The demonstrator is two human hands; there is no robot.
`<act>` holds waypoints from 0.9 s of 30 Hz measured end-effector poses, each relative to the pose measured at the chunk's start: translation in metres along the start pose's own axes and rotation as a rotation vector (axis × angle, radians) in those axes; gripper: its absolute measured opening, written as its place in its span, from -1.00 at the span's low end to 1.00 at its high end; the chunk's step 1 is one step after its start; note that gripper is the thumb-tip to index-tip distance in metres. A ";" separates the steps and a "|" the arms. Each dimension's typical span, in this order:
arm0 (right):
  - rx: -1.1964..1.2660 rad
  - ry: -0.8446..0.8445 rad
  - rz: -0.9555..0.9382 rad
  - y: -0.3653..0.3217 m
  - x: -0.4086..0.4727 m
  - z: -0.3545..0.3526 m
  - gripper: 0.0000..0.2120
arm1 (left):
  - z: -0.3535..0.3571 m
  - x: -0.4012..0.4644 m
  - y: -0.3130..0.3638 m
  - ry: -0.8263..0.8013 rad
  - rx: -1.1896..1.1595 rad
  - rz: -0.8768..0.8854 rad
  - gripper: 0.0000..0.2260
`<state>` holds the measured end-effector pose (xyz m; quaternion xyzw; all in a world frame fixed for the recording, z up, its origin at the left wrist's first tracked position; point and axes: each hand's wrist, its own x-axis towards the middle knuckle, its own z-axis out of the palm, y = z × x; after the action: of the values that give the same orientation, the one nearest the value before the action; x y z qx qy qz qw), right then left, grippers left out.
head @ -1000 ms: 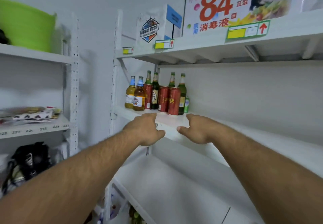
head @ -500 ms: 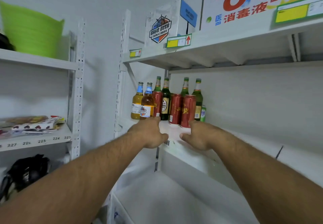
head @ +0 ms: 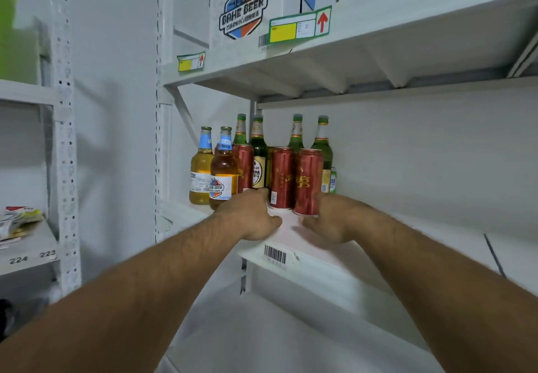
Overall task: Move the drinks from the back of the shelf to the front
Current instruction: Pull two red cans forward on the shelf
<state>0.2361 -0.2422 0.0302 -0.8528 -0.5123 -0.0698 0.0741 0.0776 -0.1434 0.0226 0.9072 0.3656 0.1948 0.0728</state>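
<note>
White storeroom with metal racks

Pale walls (head: 122, 37); a second rack (head: 62, 139) stands left, numbered 223 and 224.

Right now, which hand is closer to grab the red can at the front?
Probably the right hand: its fingers sit right beside the front red can. The left hand rests nearer the amber bottle.

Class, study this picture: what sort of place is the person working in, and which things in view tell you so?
Probably a shop stockroom or storage room. White metal shelving carries barcode stickers and yellow-and-green shelf tags; a printed beer carton sits above; beer bottles and red cans are grouped on one shelf.
</note>
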 end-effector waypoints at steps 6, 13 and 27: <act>0.000 0.031 0.140 -0.033 0.001 -0.016 -0.60 | 0.004 0.048 -0.035 -0.050 -0.075 0.135 -0.42; -0.078 0.022 0.304 -0.065 -0.001 -0.016 -0.59 | 0.017 0.087 -0.063 -0.100 -0.119 0.278 -0.45; -0.069 0.106 0.508 -0.033 0.042 -0.008 -0.28 | 0.027 0.135 -0.056 -0.050 -0.285 0.236 -0.52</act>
<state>0.2257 -0.1923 0.0485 -0.9511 -0.2747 -0.1110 0.0869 0.1415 -0.0092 0.0225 0.9289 0.2236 0.2293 0.1861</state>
